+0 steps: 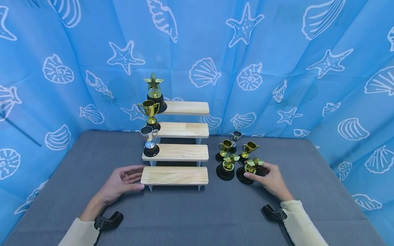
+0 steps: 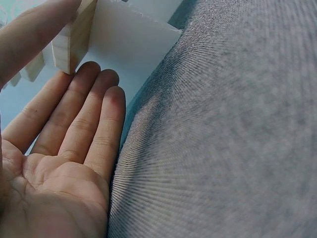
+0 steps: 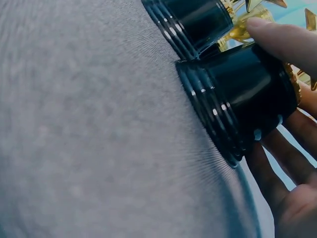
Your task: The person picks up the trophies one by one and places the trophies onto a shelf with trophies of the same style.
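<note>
A wooden four-step display stand stands on the grey cloth. My left hand touches the left end of its lowest step, fingers straight, palm facing it; in the left wrist view the fingertips meet the wooden board. My right hand holds a gold star trophy with a black base, thumb on one side and fingers on the other; the base rests on the cloth. Beside it stand another star trophy, two gold cup trophies and a silver cup trophy.
On the stand's left side, a star trophy occupies the top step, a gold cup the second and a silver cup the third. A blue curtain with shell and starfish prints hangs behind the grey table.
</note>
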`<state>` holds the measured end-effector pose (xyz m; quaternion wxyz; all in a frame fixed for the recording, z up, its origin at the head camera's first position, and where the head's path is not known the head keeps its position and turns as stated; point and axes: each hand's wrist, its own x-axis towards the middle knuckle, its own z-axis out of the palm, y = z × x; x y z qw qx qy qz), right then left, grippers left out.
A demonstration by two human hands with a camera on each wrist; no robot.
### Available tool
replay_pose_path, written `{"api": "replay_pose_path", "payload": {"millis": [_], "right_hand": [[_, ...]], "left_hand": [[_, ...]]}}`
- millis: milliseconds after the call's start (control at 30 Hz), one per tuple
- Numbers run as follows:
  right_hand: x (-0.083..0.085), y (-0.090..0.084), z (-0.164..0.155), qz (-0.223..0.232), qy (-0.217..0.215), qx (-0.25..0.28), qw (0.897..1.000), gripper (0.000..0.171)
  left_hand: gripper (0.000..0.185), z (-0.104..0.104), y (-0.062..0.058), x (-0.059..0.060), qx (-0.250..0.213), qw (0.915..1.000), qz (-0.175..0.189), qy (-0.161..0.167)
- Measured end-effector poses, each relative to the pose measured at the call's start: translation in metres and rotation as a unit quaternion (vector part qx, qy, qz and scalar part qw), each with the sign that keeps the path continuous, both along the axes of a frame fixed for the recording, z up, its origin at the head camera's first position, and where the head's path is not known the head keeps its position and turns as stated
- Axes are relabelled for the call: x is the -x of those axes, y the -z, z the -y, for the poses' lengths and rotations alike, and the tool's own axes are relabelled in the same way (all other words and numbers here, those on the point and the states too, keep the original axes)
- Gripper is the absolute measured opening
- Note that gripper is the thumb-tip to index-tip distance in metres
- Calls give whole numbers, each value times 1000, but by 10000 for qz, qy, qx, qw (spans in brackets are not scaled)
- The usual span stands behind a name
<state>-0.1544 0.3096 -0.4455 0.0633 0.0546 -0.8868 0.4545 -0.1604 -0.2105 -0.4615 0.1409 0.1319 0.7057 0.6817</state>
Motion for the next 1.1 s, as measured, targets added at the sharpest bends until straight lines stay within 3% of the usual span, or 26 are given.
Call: {"api": "replay_pose_path", "payload": {"millis": [300, 667, 1100], "right_hand": [[0, 5, -1, -16, -74, 129, 9999, 42], [2, 12, -4, -159, -577, 808, 9949, 44], [4, 15, -5, -184, -805, 1063, 9909, 45]], "left_hand": [[76, 0, 0, 0, 3, 10000, -46, -2], [74, 0, 2, 0, -59, 9998, -164, 64], [74, 0, 1, 0, -27, 9999, -99, 36]]}}
